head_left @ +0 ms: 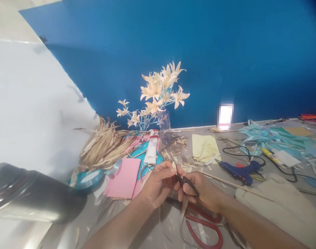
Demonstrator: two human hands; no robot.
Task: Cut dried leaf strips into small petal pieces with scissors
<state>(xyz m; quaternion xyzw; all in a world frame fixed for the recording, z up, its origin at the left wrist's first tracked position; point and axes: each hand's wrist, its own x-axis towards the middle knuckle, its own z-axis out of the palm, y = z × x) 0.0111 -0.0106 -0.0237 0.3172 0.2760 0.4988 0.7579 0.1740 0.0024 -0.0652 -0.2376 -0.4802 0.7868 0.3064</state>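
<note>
My left hand (158, 183) pinches a small pale strip of dried leaf (174, 168) between thumb and fingers, just above the grey table. My right hand (199, 192) is closed around small black-handled scissors (185, 182), whose blades point up at the strip. The two hands touch each other. Behind them stands a clear bottle (164, 126) holding cream-coloured leaf flowers (160, 88) on blue stems.
A heap of dried husks (106, 145), blue tape roll (87, 179) and pink paper (124, 177) lie left. A blue glue gun (240, 170) with black cord, a yellow sheet (204, 148), a thin stick and teal scraps lie right. Red-handled scissors (207, 228) lie under my wrists. A dark shiny cylinder (30, 193) fills the near left.
</note>
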